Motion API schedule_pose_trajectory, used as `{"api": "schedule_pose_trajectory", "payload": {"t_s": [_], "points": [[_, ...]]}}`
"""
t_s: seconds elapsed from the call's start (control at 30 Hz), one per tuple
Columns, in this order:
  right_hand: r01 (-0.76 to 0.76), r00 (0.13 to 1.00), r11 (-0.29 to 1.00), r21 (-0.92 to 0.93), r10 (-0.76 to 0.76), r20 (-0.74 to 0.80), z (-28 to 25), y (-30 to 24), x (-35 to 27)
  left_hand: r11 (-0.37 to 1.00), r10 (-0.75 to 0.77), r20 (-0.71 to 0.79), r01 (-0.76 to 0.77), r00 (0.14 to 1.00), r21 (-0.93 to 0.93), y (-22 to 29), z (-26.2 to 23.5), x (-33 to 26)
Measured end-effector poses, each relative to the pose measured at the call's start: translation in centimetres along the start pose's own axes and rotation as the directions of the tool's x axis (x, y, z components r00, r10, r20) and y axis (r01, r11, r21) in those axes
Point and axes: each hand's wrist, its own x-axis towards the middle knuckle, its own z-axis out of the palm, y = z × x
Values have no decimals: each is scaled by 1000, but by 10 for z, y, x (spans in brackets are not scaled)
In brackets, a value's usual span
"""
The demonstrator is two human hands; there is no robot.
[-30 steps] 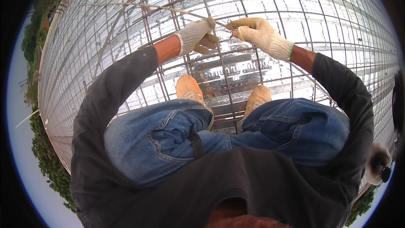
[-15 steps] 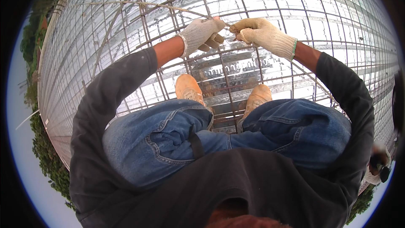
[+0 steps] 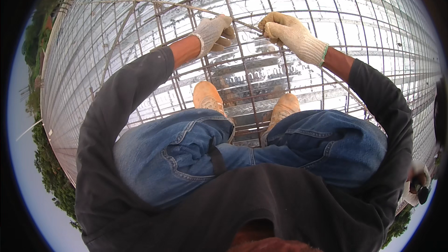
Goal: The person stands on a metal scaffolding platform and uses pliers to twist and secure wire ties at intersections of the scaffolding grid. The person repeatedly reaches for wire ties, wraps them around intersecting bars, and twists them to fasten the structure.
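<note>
I'm squatting on the rebar grid (image 3: 261, 93), tan boots (image 3: 207, 97) planted on the bars, shiny corrugated metal decking (image 3: 382, 32) showing through underneath. My left hand (image 3: 213, 32), in a knit work glove, is curling shut around a long thin rod (image 3: 140, 3) that is running off to the far left across the mesh; the fingers are folded tight on it. My right hand (image 3: 282, 30), gloved too, is pinching closed just right of the left one, fingertips bunched on what looks like a short bit of tie wire (image 3: 254, 29) at a bar crossing, though it's too fine to make out clearly. The two hands are sitting near each other, not quite touching, right over that crossing on the far side of my knees. As for progress, I'm judging this tie as mid-way: the rod is lying in place across the grid, the wire is gripped, but I cannot see a finished twist, and the mesh is stretching far in every direction.
</note>
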Motion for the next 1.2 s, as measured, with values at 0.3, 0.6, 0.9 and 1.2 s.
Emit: {"api": "schedule_pose_trajectory", "payload": {"t_s": [0.3,0.6,0.9,1.2], "points": [[-45,998,964,261,33,50,-14,5,-2,991,-36,83,46,996,-124,-21,6,-8],[-141,989,961,237,126,78,-10,10,-5,928,369,21,-368,929,-61,10,0,-12],[-131,986,947,292,156,-65,-13,24,-7,946,260,-17,-258,966,-199,7,-3,-5],[-47,999,964,261,48,2,-9,9,-14,987,148,-225,-160,963,-34,9,9,9]]}}
